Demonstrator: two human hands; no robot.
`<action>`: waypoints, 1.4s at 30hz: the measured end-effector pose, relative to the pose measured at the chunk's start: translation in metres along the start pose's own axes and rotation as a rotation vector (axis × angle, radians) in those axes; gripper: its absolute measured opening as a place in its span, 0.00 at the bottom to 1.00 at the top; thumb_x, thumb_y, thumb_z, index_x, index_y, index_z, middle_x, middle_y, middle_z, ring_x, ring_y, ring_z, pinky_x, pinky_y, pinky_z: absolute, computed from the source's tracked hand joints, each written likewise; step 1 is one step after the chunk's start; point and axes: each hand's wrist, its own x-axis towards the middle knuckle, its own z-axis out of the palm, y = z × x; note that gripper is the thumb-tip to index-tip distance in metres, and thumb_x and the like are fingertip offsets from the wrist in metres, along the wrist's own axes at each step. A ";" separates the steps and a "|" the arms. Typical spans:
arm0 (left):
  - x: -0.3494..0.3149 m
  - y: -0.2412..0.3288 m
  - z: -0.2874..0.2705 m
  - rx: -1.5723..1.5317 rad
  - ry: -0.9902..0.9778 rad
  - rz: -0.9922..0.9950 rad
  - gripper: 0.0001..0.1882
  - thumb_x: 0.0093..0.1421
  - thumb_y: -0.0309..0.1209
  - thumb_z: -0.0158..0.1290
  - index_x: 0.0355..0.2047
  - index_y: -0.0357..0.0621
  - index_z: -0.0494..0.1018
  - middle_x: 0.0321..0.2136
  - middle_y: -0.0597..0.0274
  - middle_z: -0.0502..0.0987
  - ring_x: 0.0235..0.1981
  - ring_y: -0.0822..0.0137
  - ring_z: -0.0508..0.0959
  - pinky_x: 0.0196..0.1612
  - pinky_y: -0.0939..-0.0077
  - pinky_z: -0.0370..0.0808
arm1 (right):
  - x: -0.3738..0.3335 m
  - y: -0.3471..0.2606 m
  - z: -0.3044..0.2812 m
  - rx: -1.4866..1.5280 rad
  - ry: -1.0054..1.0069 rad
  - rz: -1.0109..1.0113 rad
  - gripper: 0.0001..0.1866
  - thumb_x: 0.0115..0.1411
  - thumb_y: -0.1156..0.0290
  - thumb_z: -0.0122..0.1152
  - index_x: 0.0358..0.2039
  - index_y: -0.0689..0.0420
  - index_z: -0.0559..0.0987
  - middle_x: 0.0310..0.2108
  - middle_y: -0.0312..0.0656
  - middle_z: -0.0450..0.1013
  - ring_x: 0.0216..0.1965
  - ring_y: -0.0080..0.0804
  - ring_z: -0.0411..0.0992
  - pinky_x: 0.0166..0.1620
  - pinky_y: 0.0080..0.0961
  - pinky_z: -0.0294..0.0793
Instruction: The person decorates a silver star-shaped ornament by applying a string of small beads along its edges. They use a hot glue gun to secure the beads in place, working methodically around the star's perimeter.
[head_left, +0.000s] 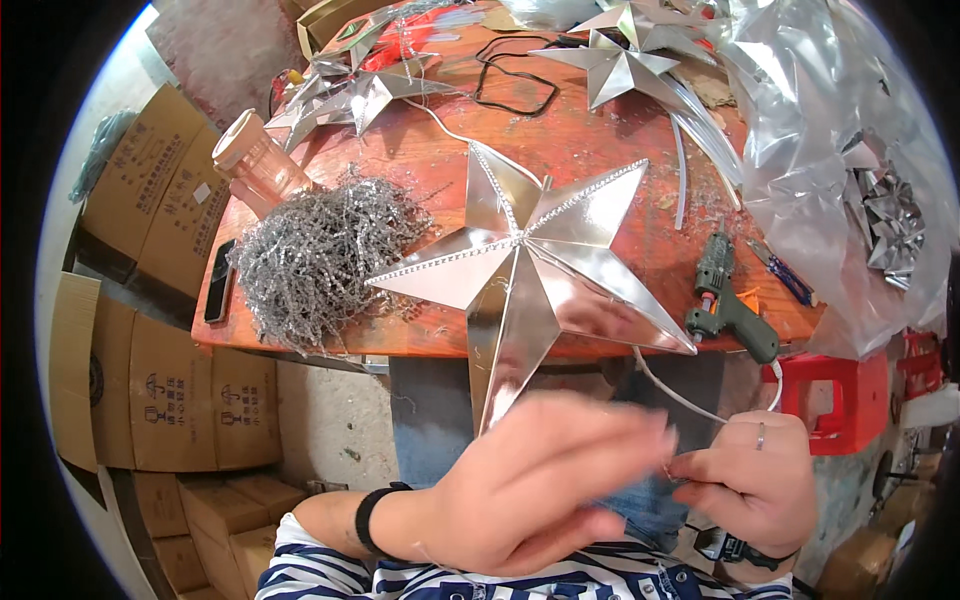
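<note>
Left hand (pixel 550 480) spread, right hand (pixel 755 475) pinched, contents unclear, a bump risked tipping the silver star (pixel 535 275) off the desk's (pixel 590 135) near edge.

Your fisheye view looks down from the left of your head, facing forward; your left hand (pixel 550 480) and right hand (pixel 750 485) sit near, below; the table (pixel 610 132) spreads farther off.
</note>
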 end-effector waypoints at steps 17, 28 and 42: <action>0.024 0.005 -0.041 -0.251 -0.394 -0.582 0.05 0.58 0.27 0.59 0.31 0.38 0.79 0.26 0.60 0.80 0.28 0.67 0.78 0.33 0.75 0.71 | -0.009 0.001 -0.001 -0.070 0.381 0.012 0.14 0.41 0.78 0.66 0.32 0.55 0.84 0.17 0.31 0.70 0.16 0.26 0.64 0.21 0.24 0.58; 0.044 -0.014 -0.074 -0.246 -0.234 -0.848 0.06 0.59 0.27 0.59 0.34 0.38 0.78 0.25 0.68 0.77 0.24 0.80 0.71 0.25 0.85 0.66 | -0.003 0.020 0.006 0.057 0.453 0.170 0.11 0.43 0.82 0.64 0.30 0.59 0.83 0.16 0.35 0.69 0.16 0.28 0.63 0.23 0.24 0.59; 0.058 -0.039 -0.074 -0.300 -0.001 -0.930 0.04 0.59 0.24 0.52 0.29 0.35 0.71 0.24 0.64 0.72 0.22 0.79 0.72 0.19 0.87 0.64 | 0.014 0.038 0.009 0.020 0.439 0.158 0.11 0.42 0.82 0.64 0.30 0.60 0.83 0.16 0.36 0.70 0.16 0.28 0.65 0.22 0.24 0.60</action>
